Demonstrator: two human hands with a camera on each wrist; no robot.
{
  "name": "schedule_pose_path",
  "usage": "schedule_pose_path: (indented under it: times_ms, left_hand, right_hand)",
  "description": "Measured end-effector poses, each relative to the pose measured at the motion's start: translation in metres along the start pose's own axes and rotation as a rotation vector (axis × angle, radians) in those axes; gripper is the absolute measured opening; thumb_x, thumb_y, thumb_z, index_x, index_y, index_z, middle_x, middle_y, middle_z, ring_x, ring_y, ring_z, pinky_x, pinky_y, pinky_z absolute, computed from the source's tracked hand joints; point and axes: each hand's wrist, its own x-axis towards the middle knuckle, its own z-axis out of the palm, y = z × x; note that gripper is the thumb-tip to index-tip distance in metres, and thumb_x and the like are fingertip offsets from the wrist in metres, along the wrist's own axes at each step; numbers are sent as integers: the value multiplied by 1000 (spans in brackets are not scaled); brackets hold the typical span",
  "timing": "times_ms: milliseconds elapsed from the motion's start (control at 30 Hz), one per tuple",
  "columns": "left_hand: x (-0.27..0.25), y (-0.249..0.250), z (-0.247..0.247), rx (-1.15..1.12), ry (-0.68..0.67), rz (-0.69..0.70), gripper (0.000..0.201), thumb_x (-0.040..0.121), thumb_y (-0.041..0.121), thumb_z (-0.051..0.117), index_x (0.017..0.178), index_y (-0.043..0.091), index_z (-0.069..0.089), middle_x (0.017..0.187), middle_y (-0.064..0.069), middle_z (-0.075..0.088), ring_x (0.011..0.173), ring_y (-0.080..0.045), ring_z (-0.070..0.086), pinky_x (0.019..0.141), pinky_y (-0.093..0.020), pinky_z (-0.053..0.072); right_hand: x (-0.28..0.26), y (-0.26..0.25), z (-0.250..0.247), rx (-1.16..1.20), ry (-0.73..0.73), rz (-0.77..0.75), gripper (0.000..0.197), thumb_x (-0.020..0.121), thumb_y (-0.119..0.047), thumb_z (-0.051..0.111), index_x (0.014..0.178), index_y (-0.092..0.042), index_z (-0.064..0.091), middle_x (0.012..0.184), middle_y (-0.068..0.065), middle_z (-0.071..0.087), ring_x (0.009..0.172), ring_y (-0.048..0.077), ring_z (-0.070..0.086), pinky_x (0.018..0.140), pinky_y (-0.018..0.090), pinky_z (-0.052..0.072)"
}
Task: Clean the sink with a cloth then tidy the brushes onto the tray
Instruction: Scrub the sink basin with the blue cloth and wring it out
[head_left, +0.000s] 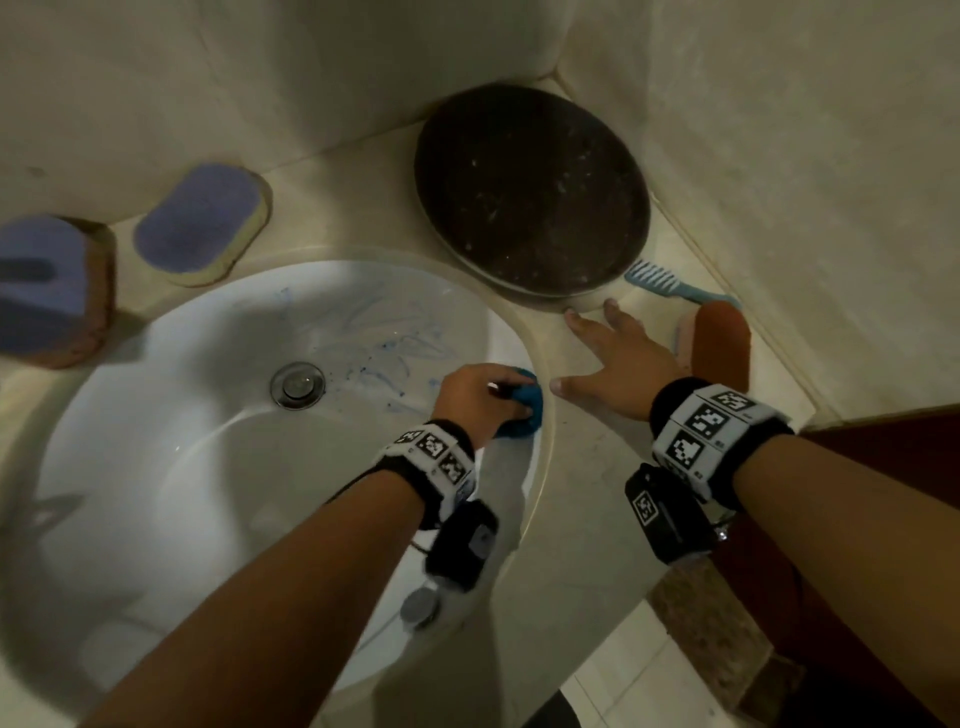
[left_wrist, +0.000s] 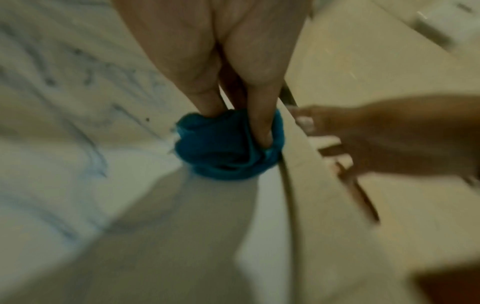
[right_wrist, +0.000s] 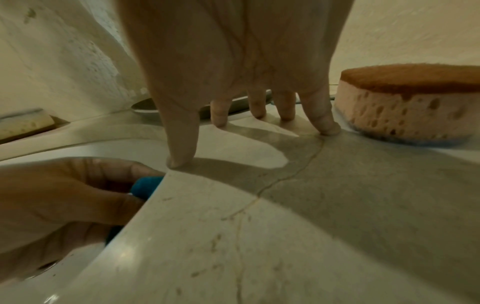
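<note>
The left hand (head_left: 475, 397) holds a bunched blue cloth (head_left: 522, 410) against the round white sink's (head_left: 208, 441) right wall. The right hand (head_left: 613, 358) lies flat, fingers spread, on the beige stone table (head_left: 587, 493) near the table's back right corner.

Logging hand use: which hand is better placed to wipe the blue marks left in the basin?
Left. The left hand already grips the blue cloth inside the sink; the right hand is spread on the counter.

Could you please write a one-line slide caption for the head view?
Left hand scrubs the sink with a blue cloth; right hand braces on the counter.
</note>
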Motion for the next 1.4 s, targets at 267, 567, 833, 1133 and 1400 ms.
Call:
schedule_pose_path:
  times_ms: [267, 567, 833, 1133, 1400]
  left_hand:
    - [-26, -15, -12, 394, -496, 1, 26, 70, 14, 80, 95, 14, 73, 82, 6, 62, 68, -1, 54, 73, -19, 46]
    - [7, -13, 6, -18, 33, 68, 44, 72, 11, 78, 112, 23, 65, 119, -3, 58, 107, -21, 58, 97, -36, 49]
    - [-6, -27, -2, 96, -33, -25, 46, 77, 7, 72, 121, 17, 63, 119, -7, 64, 110, -23, 60, 101, -37, 46]
    - [-28, -38, -12, 267, -421, -37, 34, 70, 2, 78, 102, 9, 71, 100, -4, 65, 93, -17, 60, 91, -27, 48]
    - [-6, -4, -8, 337, -183, 135, 34, 81, 9, 69, 115, 13, 66, 118, -10, 63, 108, -21, 58, 89, -17, 40]
  right_hand:
    - [-2, -1, -1, 16, -6, -2, 90, 76, -62, 59, 145, -47, 4, 158, -2, -13, 146, 29, -5, 118, 48, 13]
    - [-1, -1, -1, -6, 17, 1, 91, 76, -62, 60, 145, -46, 5, 158, -2, -11, 146, 28, -3, 118, 49, 15]
    - [-21, -5, 3, -28, -59, -12, 89, 83, -56, 55, 147, -40, -4, 157, -1, -18, 146, 31, -8, 117, 45, 7]
    - [-27, -6, 9, 47, -56, -8, 91, 81, -48, 63, 147, -41, 1, 158, -2, -17, 145, 32, -12, 118, 43, 5]
    - [-28, -6, 6, 14, -69, 4, 91, 82, -50, 61, 148, -41, 0, 158, -2, -17, 145, 31, -10, 117, 45, 5]
